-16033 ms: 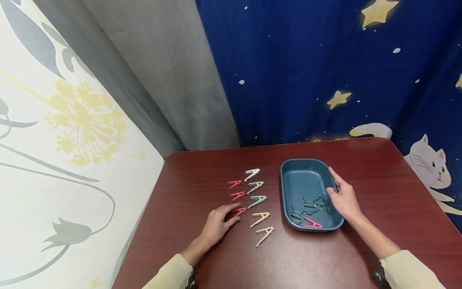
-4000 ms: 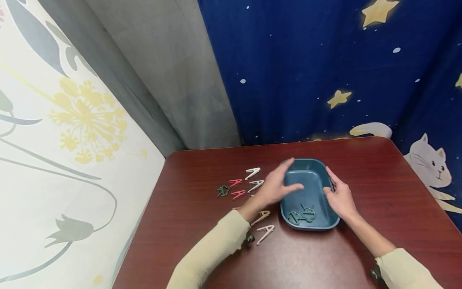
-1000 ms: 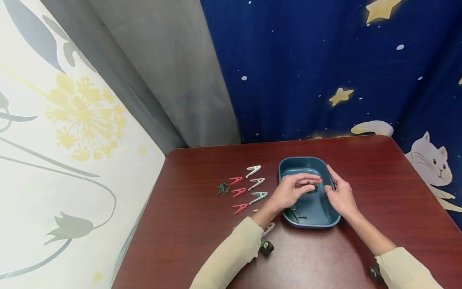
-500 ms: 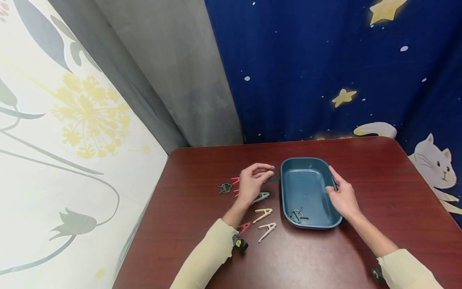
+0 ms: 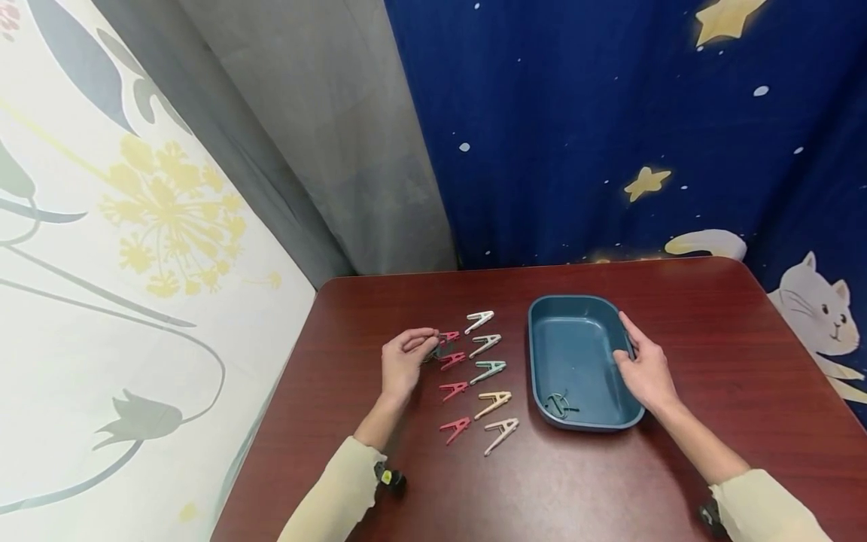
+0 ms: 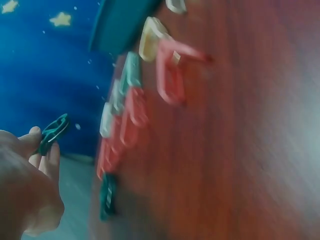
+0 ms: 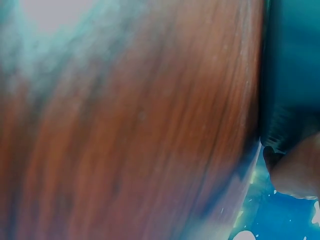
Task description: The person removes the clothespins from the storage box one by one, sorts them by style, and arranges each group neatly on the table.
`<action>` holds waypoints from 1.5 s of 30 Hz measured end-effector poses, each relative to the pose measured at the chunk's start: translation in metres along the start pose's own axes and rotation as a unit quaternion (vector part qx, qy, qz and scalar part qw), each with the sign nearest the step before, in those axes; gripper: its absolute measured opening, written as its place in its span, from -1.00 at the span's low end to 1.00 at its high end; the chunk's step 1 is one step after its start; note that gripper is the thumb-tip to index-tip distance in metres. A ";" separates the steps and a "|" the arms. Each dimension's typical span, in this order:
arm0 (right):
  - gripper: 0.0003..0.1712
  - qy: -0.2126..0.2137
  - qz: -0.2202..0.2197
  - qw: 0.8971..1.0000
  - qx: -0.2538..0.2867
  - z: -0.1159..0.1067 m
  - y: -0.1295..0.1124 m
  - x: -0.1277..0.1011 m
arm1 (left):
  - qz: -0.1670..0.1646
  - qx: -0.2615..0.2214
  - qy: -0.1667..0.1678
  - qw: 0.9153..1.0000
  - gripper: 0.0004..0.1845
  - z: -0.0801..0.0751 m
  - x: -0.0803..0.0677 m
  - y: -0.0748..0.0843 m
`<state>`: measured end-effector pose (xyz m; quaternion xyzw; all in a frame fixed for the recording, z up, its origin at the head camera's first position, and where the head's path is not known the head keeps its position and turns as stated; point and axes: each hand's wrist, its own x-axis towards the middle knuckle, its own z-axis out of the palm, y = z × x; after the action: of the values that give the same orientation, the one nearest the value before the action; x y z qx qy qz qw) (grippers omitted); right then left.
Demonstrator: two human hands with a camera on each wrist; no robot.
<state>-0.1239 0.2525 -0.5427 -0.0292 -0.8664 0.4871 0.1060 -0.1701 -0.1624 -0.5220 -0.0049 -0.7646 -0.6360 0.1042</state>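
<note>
My left hand (image 5: 401,369) pinches a green clip (image 6: 54,132) between thumb and fingers, above the left side of the table. Beneath it in the left wrist view, a second green clip (image 6: 107,196) lies on the wood; the hand mostly covers that spot in the head view. My right hand (image 5: 646,374) grips the right rim of a blue plastic tray (image 5: 535,361), thumb inside the wall. One green clip with a wire ring (image 5: 558,406) lies in the tray's near left corner. Red clothespins (image 5: 454,390) form a column right of my left hand.
Beside the red ones runs a second column of clothespins: white (image 5: 479,321), pale green (image 5: 488,371), yellow (image 5: 493,404) and cream (image 5: 501,435) among them. The dark red table (image 5: 576,489) ends at a blue star curtain (image 5: 555,135) and a grey one (image 5: 325,135).
My left hand has carried a green clip leftward out of the tray. Since the oldest frame, the tray's red clothespin joined the red column and a green clip was set down at left.
</note>
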 end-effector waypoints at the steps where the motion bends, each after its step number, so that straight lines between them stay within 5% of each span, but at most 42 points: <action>1: -0.13 0.000 0.000 1.000 0.000 0.000 0.000 0.000 | -0.012 0.000 0.003 1.000 -0.86 -0.005 -0.002 -0.003; 7: -0.13 0.000 0.000 1.000 0.000 0.000 0.001 0.000 | -0.066 0.055 0.001 0.996 -0.86 -0.025 -0.013 -0.018; 13: -0.15 0.000 0.000 1.000 -0.002 0.000 0.001 0.001 | -0.074 0.126 -0.003 0.989 -0.87 -0.036 -0.021 -0.027; 23: -0.14 -0.005 -0.002 1.000 0.008 -0.001 0.003 0.001 | 0.004 0.219 -0.017 0.976 -0.90 -0.042 -0.027 -0.039; 33: -0.12 -0.006 0.006 1.000 0.006 0.000 0.004 0.001 | 0.043 0.272 -0.014 0.961 -0.92 -0.044 -0.030 -0.041; 40: -0.11 -0.006 0.006 1.000 0.011 0.000 0.003 0.001 | 0.031 0.282 -0.014 0.959 -0.92 -0.047 -0.029 -0.040; 45: -0.12 -0.006 0.010 1.000 0.013 0.000 0.003 0.001 | 0.078 0.258 -0.002 0.963 -0.93 -0.035 -0.023 -0.028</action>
<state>-0.1252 0.2539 -0.5455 -0.0334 -0.8601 0.4997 0.0967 -0.1464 -0.1993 -0.5473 -0.0386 -0.9003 -0.4067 0.1501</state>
